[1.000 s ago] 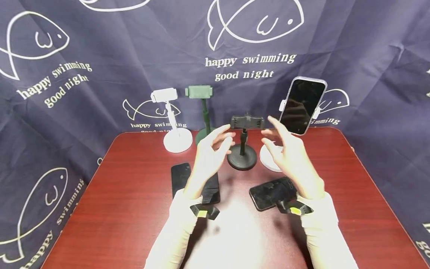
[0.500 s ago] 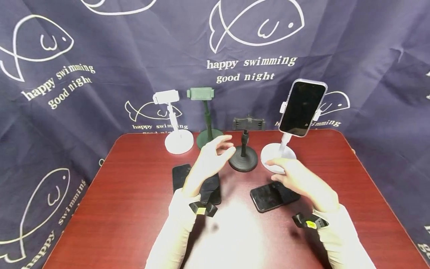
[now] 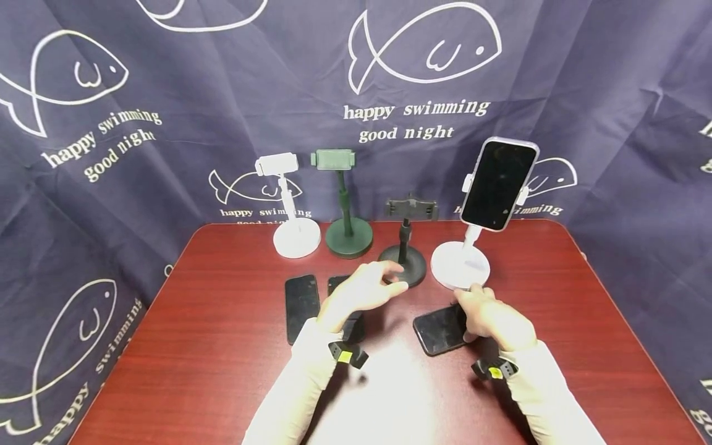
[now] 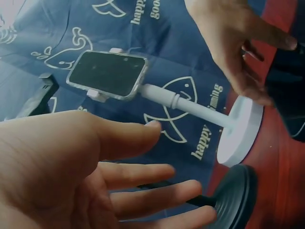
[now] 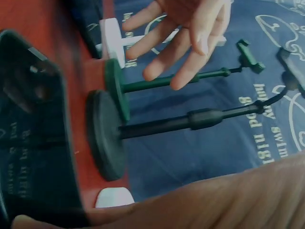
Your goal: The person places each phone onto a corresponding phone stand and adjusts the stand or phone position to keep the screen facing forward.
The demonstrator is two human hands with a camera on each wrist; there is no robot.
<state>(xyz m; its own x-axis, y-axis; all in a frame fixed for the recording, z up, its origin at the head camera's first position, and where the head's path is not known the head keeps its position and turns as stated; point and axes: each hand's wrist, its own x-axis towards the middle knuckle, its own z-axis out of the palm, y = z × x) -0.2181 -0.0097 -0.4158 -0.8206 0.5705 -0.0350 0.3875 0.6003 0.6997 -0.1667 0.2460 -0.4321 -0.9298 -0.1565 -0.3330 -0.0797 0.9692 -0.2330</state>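
My right hand [image 3: 495, 318] grips the right end of a black smartphone [image 3: 439, 330] on the table, fingers at its far edge and thumb at its near edge. The same phone fills the left side of the right wrist view, screen [image 5: 38, 133] up. My left hand [image 3: 361, 290] holds nothing; its fingers are spread loosely beside a black phone stand [image 3: 405, 238], overlapping its base in the head view. That stand's clamp has no phone in it. Behind the right hand, a white phone stand [image 3: 460, 266] carries a phone in a pale case [image 3: 497, 185], tilted in its clamp.
A white stand [image 3: 296, 238] and a green stand [image 3: 349, 238] stand at the back left, their clamps holding no phone. Two dark phones lie below them: one on the left [image 3: 302, 303], the other [image 3: 354, 327] partly under my left arm. A printed fish curtain [image 3: 183, 123] hangs behind the table.
My right hand has come down from beside the black stand's clamp to the phone on the table and taken hold of it. My left hand has lowered toward the stand's base.
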